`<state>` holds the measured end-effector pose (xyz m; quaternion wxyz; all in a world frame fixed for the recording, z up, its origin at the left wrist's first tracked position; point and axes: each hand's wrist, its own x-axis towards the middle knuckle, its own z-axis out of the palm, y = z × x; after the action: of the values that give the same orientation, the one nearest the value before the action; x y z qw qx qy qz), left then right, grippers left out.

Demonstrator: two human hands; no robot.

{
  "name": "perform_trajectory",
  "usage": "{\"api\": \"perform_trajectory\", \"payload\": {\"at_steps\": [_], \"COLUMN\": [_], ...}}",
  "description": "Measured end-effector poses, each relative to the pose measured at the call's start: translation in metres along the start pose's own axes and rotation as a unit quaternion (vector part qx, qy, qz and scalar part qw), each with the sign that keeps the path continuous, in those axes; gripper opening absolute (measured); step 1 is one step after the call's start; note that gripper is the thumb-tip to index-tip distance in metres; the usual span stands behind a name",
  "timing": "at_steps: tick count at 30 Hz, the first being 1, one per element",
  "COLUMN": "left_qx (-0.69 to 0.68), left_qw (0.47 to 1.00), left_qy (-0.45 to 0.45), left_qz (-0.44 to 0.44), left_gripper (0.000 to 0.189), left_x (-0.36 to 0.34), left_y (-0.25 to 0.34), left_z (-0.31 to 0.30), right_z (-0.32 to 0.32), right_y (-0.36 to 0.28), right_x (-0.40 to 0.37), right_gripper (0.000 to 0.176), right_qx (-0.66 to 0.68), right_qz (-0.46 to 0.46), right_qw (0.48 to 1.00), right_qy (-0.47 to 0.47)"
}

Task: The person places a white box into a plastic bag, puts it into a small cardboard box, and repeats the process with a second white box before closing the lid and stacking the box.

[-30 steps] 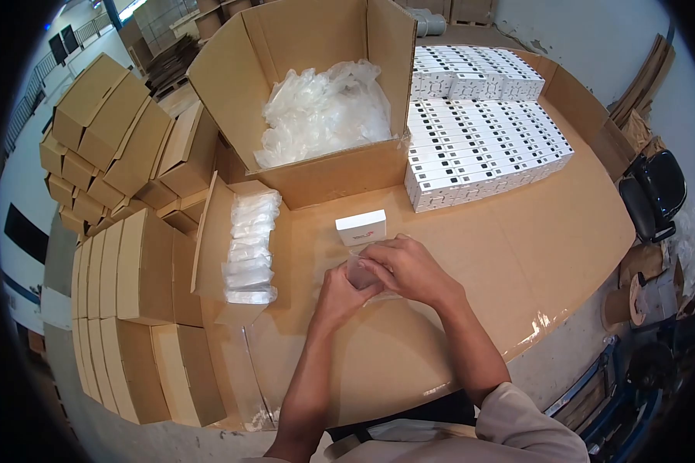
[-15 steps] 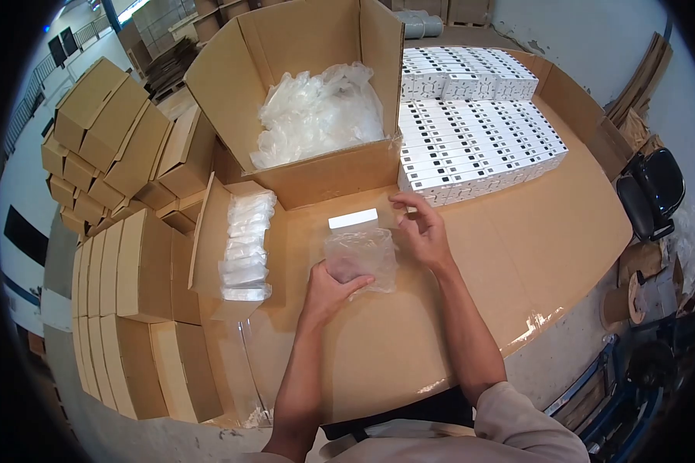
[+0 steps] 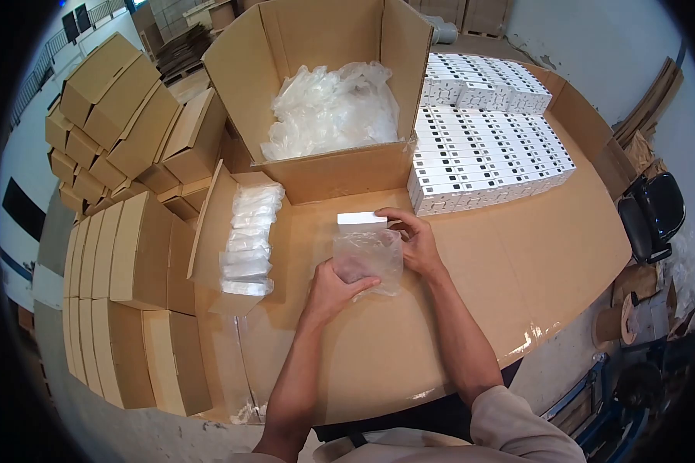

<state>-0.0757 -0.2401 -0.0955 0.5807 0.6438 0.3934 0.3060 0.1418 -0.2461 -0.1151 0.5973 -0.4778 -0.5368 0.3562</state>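
Note:
My left hand [image 3: 338, 292] is closed on the lower part of a clear plastic bag [image 3: 372, 258], its thumb lying across the film. Just beyond the bag is a small white box [image 3: 361, 222]. My right hand [image 3: 415, 243] has its curled fingers on the right end of that box, with the bag's right edge beside its palm. To the left, an open carton [image 3: 211, 231] holds a row of bagged white boxes [image 3: 249, 239]. Behind my hands, a large open carton [image 3: 336, 174] contains a heap of clear plastic bags [image 3: 332, 112].
Stacked white boxes [image 3: 490, 158] with dark square marks fill the back right of the cardboard-covered table [image 3: 525, 255]. Brown cartons [image 3: 139, 255] are piled along the left. On the floor at right are a black chair [image 3: 656, 208] and a spool [image 3: 616, 320].
My right hand has moved left and closed on the right end of the white box. My left hand still holds the bag. The camera view has shifted slightly.

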Motion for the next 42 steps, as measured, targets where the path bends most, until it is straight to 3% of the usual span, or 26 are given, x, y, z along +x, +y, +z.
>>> {"api": "perform_trajectory", "payload": {"at_steps": [4,10,19,23,28,37,42], "left_qx": [0.001,0.018,0.025,0.041,0.024,0.023,0.037], "left_qw": [1.0,1.0,1.0,0.999,1.0,0.999,0.999], "left_qy": [-0.001,-0.006,-0.007,-0.017,-0.011,-0.011,-0.013], "left_qz": [0.02,-0.002,0.012,-0.03,0.002,-0.021,0.005], "left_gripper": [0.044,0.042,0.039,0.038,0.042,0.04,0.041], "left_x": [0.004,0.002,0.003,0.002,0.006,0.006,0.008], "left_y": [-0.006,-0.002,0.002,0.006,0.004,0.006,-0.002], "left_z": [0.003,0.002,0.003,0.0,0.0,-0.002,-0.003], "right_z": [0.001,0.0,0.003,0.002,-0.003,-0.002,-0.006], "right_y": [0.0,-0.002,0.002,-0.008,-0.027,-0.028,-0.03], "right_x": [0.0,0.0,0.007,0.006,0.005,0.003,0.002], "right_gripper": [0.041,0.038,0.038,0.039,0.034,0.028,0.026], "right_qx": [-0.034,-0.025,0.127,0.181,0.206,0.288,0.247], "right_qz": [-0.028,0.02,-0.004,-0.033,-0.081,-0.092,-0.089], "right_qw": [0.999,0.999,0.987,0.976,0.964,0.935,0.952], "right_qy": [0.016,0.022,0.101,0.12,0.147,0.186,0.155]}}
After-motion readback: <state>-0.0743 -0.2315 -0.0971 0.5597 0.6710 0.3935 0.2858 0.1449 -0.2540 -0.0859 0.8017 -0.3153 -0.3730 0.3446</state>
